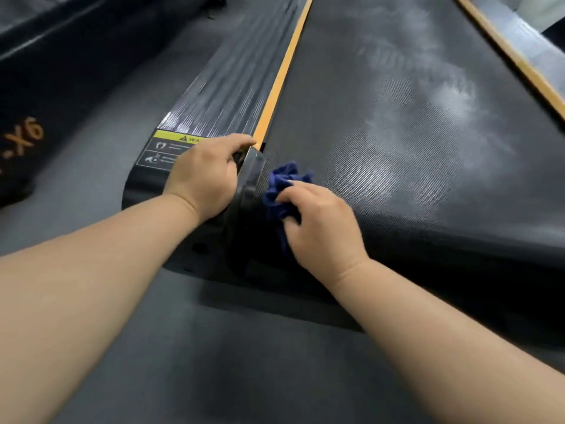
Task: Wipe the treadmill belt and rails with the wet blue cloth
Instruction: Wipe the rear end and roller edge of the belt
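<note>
right hand (pixel 321 228) grips blue cloth (pixel 282 191) on the belt (pixel 397 102); left hand (pixel 204 175) grips the rail (pixel 232 84).

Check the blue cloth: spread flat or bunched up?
Bunched up: blue cloth shows crumpled folds, gripped in the right hand on the belt.

A dark blue cloth (pixel 282 191) against a black belt (pixel 397 133) of fine woven texture, smeared with pale grey patches; an orange strip (pixel 284 71) edges the ribbed dark grey rail (pixel 238 75), whose label (pixel 171 145) carries a yellow band and white pictograms.
</note>
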Available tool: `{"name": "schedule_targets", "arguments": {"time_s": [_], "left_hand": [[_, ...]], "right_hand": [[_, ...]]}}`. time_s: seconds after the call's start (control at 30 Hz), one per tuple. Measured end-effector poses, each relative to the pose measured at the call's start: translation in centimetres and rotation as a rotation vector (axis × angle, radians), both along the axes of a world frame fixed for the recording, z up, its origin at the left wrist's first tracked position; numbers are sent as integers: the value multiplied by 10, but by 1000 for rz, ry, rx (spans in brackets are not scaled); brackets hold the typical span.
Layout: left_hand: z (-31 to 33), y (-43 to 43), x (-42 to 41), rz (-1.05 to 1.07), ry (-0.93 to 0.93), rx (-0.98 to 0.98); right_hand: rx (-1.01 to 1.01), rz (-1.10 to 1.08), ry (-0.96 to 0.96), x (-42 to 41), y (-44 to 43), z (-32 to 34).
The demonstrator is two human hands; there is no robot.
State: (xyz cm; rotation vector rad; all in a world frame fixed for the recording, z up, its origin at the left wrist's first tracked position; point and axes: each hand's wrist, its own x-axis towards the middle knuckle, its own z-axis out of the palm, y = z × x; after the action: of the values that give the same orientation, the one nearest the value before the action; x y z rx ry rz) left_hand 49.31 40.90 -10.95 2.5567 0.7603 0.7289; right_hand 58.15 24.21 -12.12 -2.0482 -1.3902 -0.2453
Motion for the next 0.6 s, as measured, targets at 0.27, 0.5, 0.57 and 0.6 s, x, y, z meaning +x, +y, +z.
{"name": "schedule_targets", "arguments": {"time_s": [0.27, 0.5, 0.57, 0.6], "left_hand": [[1, 0, 1, -35, -38, 13], [8, -54, 56, -271, 74, -9], [3, -69, 72, -314, 117, -31], [2, -77, 80, -335, 127, -42]], "right_hand": [[-18, 109, 15, -4, 7, 0], [-71, -24, 20, 40, -71, -4], [-118, -56, -10, 56, -100, -3], [-142, -78, -20, 65, -111, -1]]}}
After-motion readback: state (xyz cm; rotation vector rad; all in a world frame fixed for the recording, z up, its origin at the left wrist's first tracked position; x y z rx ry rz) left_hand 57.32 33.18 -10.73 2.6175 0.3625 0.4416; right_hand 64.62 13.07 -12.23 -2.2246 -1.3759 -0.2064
